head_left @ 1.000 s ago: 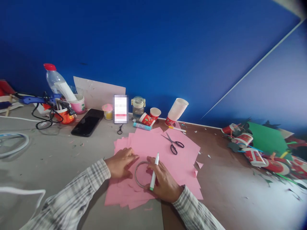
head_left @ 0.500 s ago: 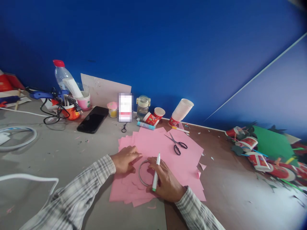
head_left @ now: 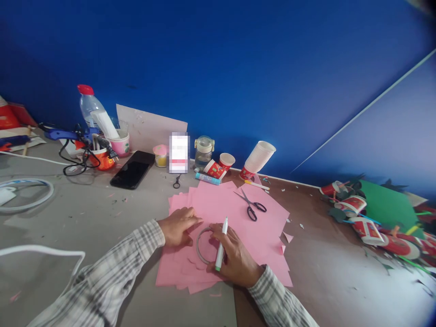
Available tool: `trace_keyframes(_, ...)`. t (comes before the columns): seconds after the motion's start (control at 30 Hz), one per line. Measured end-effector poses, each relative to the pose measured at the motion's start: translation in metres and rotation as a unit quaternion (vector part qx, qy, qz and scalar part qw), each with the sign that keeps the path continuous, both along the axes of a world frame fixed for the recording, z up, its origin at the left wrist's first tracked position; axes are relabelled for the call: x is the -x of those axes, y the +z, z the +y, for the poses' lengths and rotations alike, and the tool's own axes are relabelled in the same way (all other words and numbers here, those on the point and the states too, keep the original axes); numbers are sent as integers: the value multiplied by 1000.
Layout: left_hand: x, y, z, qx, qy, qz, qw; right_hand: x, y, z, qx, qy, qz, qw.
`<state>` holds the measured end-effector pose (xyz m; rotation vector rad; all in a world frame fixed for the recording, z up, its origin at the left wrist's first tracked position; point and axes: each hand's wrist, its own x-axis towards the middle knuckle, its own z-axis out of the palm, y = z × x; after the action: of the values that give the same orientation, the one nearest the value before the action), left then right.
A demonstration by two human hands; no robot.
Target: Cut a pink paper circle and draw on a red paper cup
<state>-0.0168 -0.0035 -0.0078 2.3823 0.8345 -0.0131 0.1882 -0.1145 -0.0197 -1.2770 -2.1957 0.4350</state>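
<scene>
A stack of pink paper sheets (head_left: 259, 227) lies on the table before me. On it rests a thin grey ring (head_left: 199, 243). My left hand (head_left: 177, 226) lies flat on the paper at the ring's left side, fingers stretched toward it. My right hand (head_left: 236, 261) rests on the ring's right side and holds a white marker with a green end (head_left: 220, 245) between its fingers, the marker lying along the hand. Black-handled scissors (head_left: 251, 206) lie on the paper farther back.
Along the blue wall stand a stack of white cups (head_left: 259, 156), red paper cups (head_left: 218, 167), a glass jar (head_left: 203, 152), a black phone (head_left: 132, 169), a water bottle (head_left: 90, 109) and a glue gun (head_left: 64, 135). Cut red cups and green paper (head_left: 384, 204) clutter the right.
The view shifted slightly, so everything sits a little more to the right than a second ago. Both hands stay on the ring and paper in the same pose.
</scene>
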Motion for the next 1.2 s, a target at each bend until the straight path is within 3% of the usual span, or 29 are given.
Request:
trace_keyframes(0.87,0,-4,2,1,7,-33,999,-1,-4,1,-16,-12,-5,1000)
trace_keyframes(1.0,-4,5,-4,1,18,-84,996,1,-2,1,-8,-12,5,1000)
trace_keyframes(1.2,-21,21,-24,-28,-53,-60,996,3,1,0,-7,-28,7,1000)
